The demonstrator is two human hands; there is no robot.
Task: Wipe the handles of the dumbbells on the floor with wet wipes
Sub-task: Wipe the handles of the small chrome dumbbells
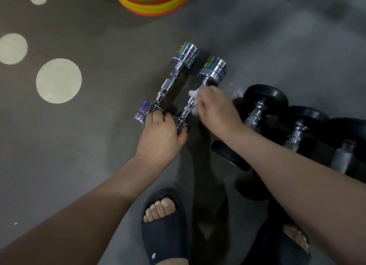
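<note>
Chrome knurled dumbbell point(188, 107), white wipe point(193, 93) in right hand point(215, 108) grip, end disc point(181, 125) in left hand point(160, 135) grip

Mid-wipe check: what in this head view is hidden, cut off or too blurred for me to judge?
Head view:
1. Wet wipe: mostly hidden inside the right hand; only white scraps show.
2. Right chrome dumbbell: handle's middle covered by right hand and wipe, near end under the left hand.
3. Black dumbbells: near ends behind the right forearm, last one cut by the right edge.
4. Coloured plate stack: cut by the top edge.
</note>
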